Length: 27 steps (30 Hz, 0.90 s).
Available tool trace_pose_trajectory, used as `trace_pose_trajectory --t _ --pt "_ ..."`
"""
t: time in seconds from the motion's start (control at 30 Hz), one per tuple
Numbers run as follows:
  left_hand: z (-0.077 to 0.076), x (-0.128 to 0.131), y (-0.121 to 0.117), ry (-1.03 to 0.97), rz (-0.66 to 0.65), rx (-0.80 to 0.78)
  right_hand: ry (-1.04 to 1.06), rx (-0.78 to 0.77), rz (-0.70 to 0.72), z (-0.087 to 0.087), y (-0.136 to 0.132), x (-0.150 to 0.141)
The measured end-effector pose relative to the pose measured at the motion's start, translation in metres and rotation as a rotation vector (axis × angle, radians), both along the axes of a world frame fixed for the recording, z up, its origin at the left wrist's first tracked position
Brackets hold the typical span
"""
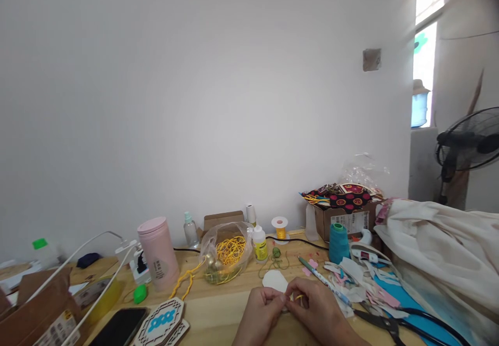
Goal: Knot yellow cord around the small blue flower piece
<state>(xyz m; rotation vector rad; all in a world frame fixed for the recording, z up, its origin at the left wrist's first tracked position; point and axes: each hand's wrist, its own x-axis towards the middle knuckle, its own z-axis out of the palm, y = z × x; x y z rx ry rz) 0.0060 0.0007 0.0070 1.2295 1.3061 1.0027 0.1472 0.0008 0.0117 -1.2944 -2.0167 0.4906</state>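
Note:
My left hand (260, 312) and my right hand (316, 309) meet at the front of the wooden table, fingertips pinched together. A small bit of yellow cord (299, 297) shows at my right fingers. What the left fingertips pinch is too small and hidden to make out. Just behind my hands lies a white piece with cut corners (274, 279), partly covered by them. Green thread (276, 253) lies loosely beyond it. To the right of the white piece are a pen (325, 281) and a pink flower-shaped cutout (310, 267).
Scissors (380, 321) and fabric scraps (356, 278) lie at right, near a teal thread cone (338, 244). A glue bottle (260, 243) and a bag of yellow cord (231, 250) stand behind. Leftward are a pink tumbler (158, 255), patterned wooden panels (161, 320) and a phone (120, 328).

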Motion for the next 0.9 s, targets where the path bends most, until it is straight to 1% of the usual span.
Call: trace_pose_trajectory --t 0.13,0.27,0.47,0.77,0.9 --pt "0.0 0.0007 0.0008 0.001 -0.016 0.02 -0.051 0.023 -0.022 0.0012 -0.0003 0.002" --pt "0.0009 0.001 -0.0006 -0.042 -0.042 0.047 -0.089 0.035 -0.042 0.0041 -0.0017 0.0022" --pt "0.003 0.0013 -0.0021 -0.027 -0.037 0.16 -0.088 0.043 -0.068 0.0058 -0.0021 0.0017" --pt "0.0025 -0.0021 0.0001 -0.019 0.015 0.173 -0.036 0.081 0.004 0.0058 -0.001 0.0024" --pt "0.0029 -0.0029 0.0 -0.023 0.031 0.186 -0.023 0.093 0.0 0.0041 -0.0007 0.0017"
